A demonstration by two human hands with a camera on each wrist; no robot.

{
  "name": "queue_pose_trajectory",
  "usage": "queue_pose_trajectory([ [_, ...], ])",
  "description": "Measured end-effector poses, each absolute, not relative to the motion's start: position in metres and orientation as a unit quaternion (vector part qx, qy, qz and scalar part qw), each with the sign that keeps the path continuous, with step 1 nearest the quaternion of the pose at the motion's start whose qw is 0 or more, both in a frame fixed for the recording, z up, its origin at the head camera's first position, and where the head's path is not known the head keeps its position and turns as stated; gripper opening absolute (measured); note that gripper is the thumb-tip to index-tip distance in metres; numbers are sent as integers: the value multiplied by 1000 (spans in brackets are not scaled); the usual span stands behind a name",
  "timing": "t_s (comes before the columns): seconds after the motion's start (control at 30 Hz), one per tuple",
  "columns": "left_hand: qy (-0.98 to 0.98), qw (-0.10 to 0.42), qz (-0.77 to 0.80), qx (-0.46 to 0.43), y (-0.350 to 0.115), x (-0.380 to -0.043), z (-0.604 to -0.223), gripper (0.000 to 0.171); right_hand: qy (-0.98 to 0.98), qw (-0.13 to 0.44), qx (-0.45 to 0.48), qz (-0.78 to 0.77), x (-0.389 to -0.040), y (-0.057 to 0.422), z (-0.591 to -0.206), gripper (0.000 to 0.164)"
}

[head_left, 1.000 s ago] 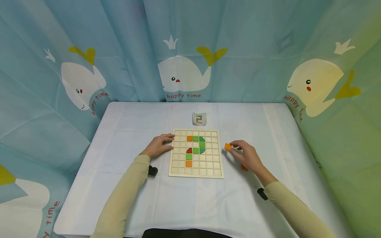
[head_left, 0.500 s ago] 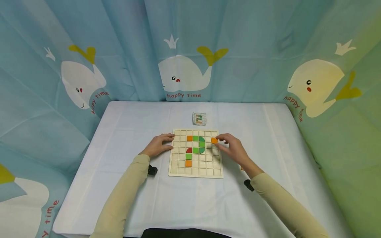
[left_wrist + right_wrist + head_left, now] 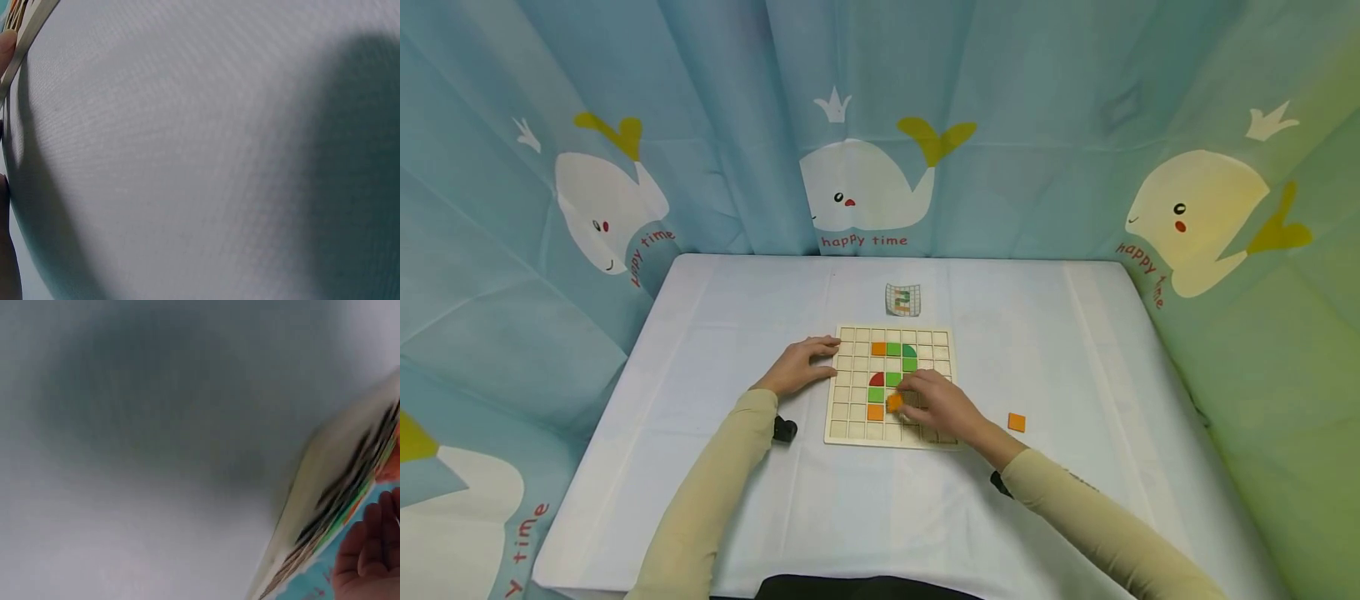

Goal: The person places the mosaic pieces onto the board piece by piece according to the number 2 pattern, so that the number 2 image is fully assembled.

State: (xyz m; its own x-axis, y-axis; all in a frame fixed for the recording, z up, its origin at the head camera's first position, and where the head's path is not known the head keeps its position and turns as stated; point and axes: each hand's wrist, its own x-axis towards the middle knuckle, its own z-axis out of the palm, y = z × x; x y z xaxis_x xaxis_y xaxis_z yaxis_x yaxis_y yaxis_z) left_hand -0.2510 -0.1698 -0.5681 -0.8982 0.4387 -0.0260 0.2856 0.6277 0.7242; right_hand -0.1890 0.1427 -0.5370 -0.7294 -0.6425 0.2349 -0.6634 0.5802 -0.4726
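My right hand [image 3: 942, 404] pinches an orange square tile [image 3: 894, 403] low over the wooden grid board [image 3: 936, 337], just right of the green tile [image 3: 876, 395] in the lower part of the pattern. Fingertips and thumb of my left hand [image 3: 797, 367] touch the board's left edge. Laid in the grid are orange, green and dark green pieces and a red quarter-round piece [image 3: 877, 380]. My right hand covers part of the board's lower right. In the right wrist view the fingers [image 3: 369, 544] appear at the right edge, past the blurred board rim [image 3: 294, 506].
One loose orange square tile [image 3: 1017, 422] lies on the white tablecloth [image 3: 1060, 350], right of the board. A small card [image 3: 902, 300] printed with a coloured grid figure lies behind the board. Blue curtains [image 3: 722, 125] with whales hang around the table.
My right hand has carried the orange tile leftward from beside the board to over its lower middle. The loose orange tile at right is uncovered now. My left hand has stayed put.
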Motion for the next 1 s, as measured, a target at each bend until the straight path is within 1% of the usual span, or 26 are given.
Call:
queue_pose_trajectory([
  [0.17,898,101,378,202,-169,-251,-567,52,-892,-6,371,259,-181,138,-542,23],
  [0.3,900,99,373,201,-169,-251,-566,52,-890,-14,372,265,-180,136,-543,20],
  [0.5,898,99,376,204,-168,-249,-564,50,-878,-34,380,287,-181,136,-545,20],
  [0.7,899,100,375,202,-167,-248,-562,50,-864,-38,408,294,-183,136,-546,16],
  [1.0,899,99,375,204,-167,-248,-562,50,-868,-40,391,303,-183,136,-549,19],
])
